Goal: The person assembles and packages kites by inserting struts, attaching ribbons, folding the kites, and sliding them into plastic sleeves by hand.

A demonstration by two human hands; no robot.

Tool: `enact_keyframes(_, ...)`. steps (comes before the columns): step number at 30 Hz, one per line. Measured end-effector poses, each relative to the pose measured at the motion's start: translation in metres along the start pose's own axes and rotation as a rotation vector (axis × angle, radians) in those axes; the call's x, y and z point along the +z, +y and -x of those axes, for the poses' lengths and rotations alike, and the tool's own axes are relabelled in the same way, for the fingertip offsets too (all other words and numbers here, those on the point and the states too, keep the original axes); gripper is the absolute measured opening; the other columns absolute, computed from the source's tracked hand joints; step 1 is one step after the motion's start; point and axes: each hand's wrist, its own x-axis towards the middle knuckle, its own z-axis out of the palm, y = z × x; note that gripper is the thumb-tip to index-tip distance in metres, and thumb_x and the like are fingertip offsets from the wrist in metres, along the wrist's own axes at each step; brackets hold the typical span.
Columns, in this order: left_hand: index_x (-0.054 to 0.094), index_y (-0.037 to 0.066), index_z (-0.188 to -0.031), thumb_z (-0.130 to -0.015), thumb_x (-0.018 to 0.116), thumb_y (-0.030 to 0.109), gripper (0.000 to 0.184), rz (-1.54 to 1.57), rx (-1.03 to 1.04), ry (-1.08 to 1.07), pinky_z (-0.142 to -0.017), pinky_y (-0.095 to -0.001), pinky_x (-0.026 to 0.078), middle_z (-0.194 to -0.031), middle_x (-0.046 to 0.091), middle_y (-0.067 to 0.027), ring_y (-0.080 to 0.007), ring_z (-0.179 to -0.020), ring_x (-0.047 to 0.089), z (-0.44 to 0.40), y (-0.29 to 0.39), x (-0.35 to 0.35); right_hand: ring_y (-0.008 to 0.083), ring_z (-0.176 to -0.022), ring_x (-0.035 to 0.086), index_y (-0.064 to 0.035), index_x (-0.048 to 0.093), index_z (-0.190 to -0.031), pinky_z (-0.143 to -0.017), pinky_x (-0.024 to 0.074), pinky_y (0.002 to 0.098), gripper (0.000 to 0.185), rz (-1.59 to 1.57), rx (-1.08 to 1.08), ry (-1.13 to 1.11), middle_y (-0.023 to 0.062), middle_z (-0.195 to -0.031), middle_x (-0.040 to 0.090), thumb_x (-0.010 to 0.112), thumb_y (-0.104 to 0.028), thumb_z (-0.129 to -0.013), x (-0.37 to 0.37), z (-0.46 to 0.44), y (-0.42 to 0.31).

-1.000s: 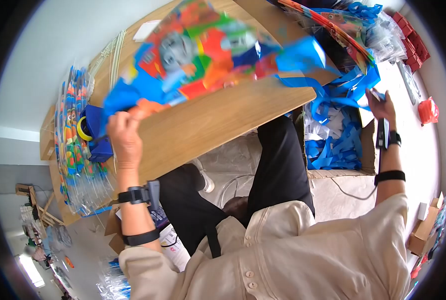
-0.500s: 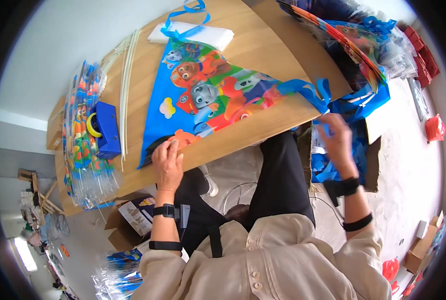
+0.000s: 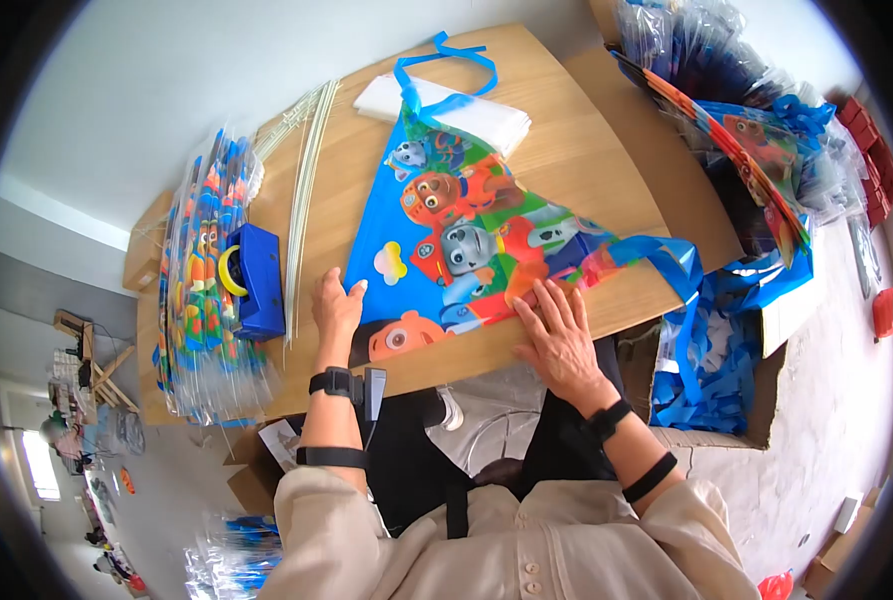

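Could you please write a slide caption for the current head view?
Right hand on a printed triangular sheet, left hand by its edge, blue tape dispenser nearby on the wooden table.

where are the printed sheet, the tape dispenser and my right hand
Printed sheet [image 3: 469, 246]: head view, on the grey cartoon dog near its middle.
Tape dispenser [image 3: 263, 285]: head view, on its blue body.
Right hand [image 3: 563, 346]: head view, on its back.

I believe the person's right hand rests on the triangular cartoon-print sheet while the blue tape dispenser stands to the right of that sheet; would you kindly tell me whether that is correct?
Not quite: the blue tape dispenser stands to the left of the triangular cartoon-print sheet, as the head view shows. The right hand does rest on the sheet.
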Motion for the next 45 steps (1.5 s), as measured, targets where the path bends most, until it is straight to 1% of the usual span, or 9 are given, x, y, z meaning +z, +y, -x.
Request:
enact_keyframes(1, 0.056, 0.001, -0.122, -0.078, 0.075, 0.025, 0.053, 0.005, -0.125, -0.074, -0.094, -0.0450, 0.043, -0.118, 0.059, -0.0202, -0.0359, -0.112, 0.053, -0.005, 0.006, -0.001, 0.0334, -0.139, 0.029, -0.0150, 0.041, -0.141, -0.115, 0.0165, 0.0540, 0.073, -0.020, 0.031, 0.005, 0.0173, -0.147, 0.034, 0.071, -0.033, -0.077, 0.000, 0.001, 0.000)
enact_keyframes(2, 0.061, 0.004, -0.112, -0.075, 0.078, 0.025, 0.046, -0.012, -0.161, -0.064, -0.086, -0.0446, 0.048, -0.110, 0.063, -0.0173, -0.0337, -0.102, 0.059, -0.008, 0.011, -0.001, 0.0342, -0.138, 0.030, -0.0159, 0.041, -0.141, -0.114, 0.0168, 0.0543, 0.073, -0.026, 0.045, 0.010, 0.0177, -0.147, 0.034, 0.071, -0.033, -0.077, 0.002, 0.002, 0.001)
enact_keyframes(3, 0.061, 0.004, -0.112, -0.075, 0.078, 0.025, 0.046, -0.011, -0.161, -0.062, -0.086, -0.0446, 0.048, -0.110, 0.063, -0.0173, -0.0337, -0.102, 0.059, -0.011, 0.015, -0.003, 0.0342, -0.138, 0.030, -0.0159, 0.041, -0.141, -0.114, 0.0168, 0.0543, 0.073, -0.026, 0.044, 0.012, 0.0177, -0.147, 0.034, 0.071, -0.033, -0.077, 0.002, 0.002, 0.000)
enact_keyframes(5, 0.065, 0.005, -0.099, -0.075, 0.077, 0.022, 0.031, -0.015, -0.168, -0.127, -0.077, -0.0434, 0.050, -0.094, 0.067, -0.0142, -0.0324, -0.089, 0.064, -0.016, 0.020, -0.005, 0.0347, -0.138, 0.031, -0.0155, 0.042, -0.140, -0.114, 0.0174, 0.0548, 0.073, -0.003, 0.077, 0.002, 0.0183, -0.147, 0.034, 0.071, -0.033, -0.076, 0.002, 0.001, -0.002)
enact_keyframes(6, 0.063, 0.004, -0.087, -0.077, 0.075, 0.018, 0.020, 0.026, -0.096, -0.037, -0.070, -0.0433, 0.050, -0.081, 0.067, -0.0138, -0.0329, -0.079, 0.065, -0.016, 0.016, 0.000, 0.0353, -0.137, 0.031, -0.0149, 0.042, -0.140, -0.114, 0.0177, 0.0552, 0.073, 0.002, 0.077, 0.007, 0.0194, -0.146, 0.035, 0.072, -0.034, -0.076, 0.003, 0.001, -0.002)
enact_keyframes(16, 0.058, 0.001, -0.079, -0.085, 0.063, 0.010, 0.012, 0.122, -0.073, 0.102, -0.072, -0.0474, 0.048, -0.081, 0.066, -0.0197, -0.0388, -0.081, 0.063, -0.028, 0.024, 0.013, 0.0375, -0.139, 0.027, -0.0133, 0.044, -0.139, -0.113, 0.0176, 0.0572, 0.073, -0.017, 0.100, 0.017, 0.0213, -0.147, 0.031, 0.073, -0.032, -0.074, 0.000, 0.001, -0.003)
enact_keyframes(24, 0.055, 0.004, -0.089, -0.089, 0.059, 0.018, 0.014, 0.012, -0.137, 0.116, -0.073, -0.0514, 0.049, -0.085, 0.067, -0.0191, -0.0396, -0.084, 0.064, -0.028, 0.038, 0.021, 0.0376, -0.138, 0.028, -0.0114, 0.045, -0.137, -0.113, 0.0165, 0.0587, 0.075, -0.016, 0.149, 0.035, 0.0205, -0.146, 0.033, 0.075, -0.029, -0.071, -0.003, 0.000, 0.001)
enact_keyframes(36, 0.055, 0.001, -0.089, -0.086, 0.062, 0.014, 0.015, -0.147, -0.091, 0.140, -0.078, -0.0491, 0.049, -0.095, 0.062, -0.0161, -0.0371, -0.094, 0.059, -0.028, 0.047, 0.033, 0.0399, -0.136, 0.030, -0.0086, 0.045, -0.135, -0.112, 0.0161, 0.0603, 0.074, 0.017, 0.154, 0.031, 0.0227, -0.143, 0.035, 0.075, -0.029, -0.071, -0.002, -0.003, 0.003)
enact_keyframes(45, 0.055, 0.001, -0.087, -0.085, 0.061, 0.011, 0.012, -0.158, -0.037, 0.172, -0.078, -0.0493, 0.048, -0.094, 0.061, -0.0176, -0.0380, -0.092, 0.059, -0.029, 0.043, 0.037, 0.0414, -0.136, 0.029, -0.0087, 0.045, -0.135, -0.111, 0.0149, 0.0629, 0.072, 0.068, 0.158, 0.005, 0.0239, -0.144, 0.033, 0.075, -0.031, -0.073, -0.002, 0.001, 0.003)
